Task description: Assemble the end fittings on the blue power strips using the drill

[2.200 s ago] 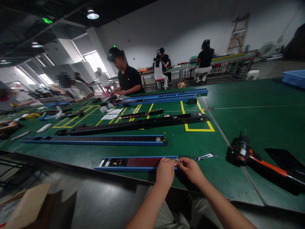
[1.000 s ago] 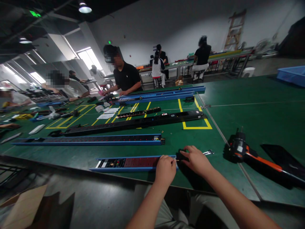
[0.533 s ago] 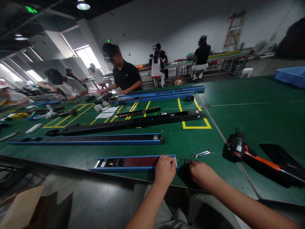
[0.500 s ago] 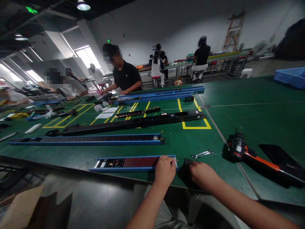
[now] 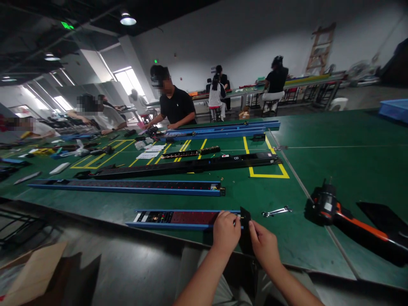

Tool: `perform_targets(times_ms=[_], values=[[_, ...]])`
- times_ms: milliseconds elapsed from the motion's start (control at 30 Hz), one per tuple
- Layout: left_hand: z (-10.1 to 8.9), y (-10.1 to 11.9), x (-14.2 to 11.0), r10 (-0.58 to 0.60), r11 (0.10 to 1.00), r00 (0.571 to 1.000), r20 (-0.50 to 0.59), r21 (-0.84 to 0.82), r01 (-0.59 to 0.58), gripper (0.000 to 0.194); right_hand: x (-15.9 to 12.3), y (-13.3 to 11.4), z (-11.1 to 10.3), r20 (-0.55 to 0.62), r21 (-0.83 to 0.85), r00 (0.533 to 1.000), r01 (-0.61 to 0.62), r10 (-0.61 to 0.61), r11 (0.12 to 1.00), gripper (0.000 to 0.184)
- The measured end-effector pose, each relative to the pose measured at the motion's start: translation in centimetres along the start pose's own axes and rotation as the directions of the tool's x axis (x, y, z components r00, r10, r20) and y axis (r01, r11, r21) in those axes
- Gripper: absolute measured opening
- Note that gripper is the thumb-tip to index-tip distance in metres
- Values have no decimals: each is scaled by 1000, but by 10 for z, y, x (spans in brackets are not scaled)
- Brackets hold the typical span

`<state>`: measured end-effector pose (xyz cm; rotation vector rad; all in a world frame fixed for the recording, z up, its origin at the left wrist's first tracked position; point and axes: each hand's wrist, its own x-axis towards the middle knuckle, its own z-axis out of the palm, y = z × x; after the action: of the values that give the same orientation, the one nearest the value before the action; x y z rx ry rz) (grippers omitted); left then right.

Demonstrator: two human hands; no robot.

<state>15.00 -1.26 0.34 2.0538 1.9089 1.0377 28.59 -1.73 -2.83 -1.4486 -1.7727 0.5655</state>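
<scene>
My left hand (image 5: 225,233) grips the right end of a long blue-framed power strip (image 5: 178,218), its fingers pinched on a small gold-coloured fastener (image 5: 239,218). A flat black end plate (image 5: 245,229) stands upright against that end of the strip. My right hand (image 5: 264,243) holds the plate's lower edge, just right of my left hand. Part of the plate is hidden by my fingers. A steel open-end wrench (image 5: 276,211) lies on the green mat to the right, beyond my right hand's reach of the plate.
An orange-and-black cordless drill (image 5: 327,204) lies further right. Long blue and black strips (image 5: 127,187) lie across the green bench, with yellow tape markings. A co-worker (image 5: 174,106) works at the far side. A blue crate (image 5: 393,109) stands far right.
The black plate, lying flat on the mat before, now stands upright at the strip's end, held by my right hand. My right hand has moved closer to my left. The view has shifted slightly.
</scene>
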Motion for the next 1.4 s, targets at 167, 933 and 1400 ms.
perform_targets(times_ms=[167,933,1400], values=[[1,0,0,-20,1000,1000,7,14,20,19,-1,6,-3,91,59,996,15,-21,998,36],[6,4,-1,-43,989,998,53,141,35,17,5,20,-13,317,-36,935,183,-162,983,41],[0,6,8,-53,982,979,197,187,16,17,44,15,-8,355,267,935,-84,-17,960,23]])
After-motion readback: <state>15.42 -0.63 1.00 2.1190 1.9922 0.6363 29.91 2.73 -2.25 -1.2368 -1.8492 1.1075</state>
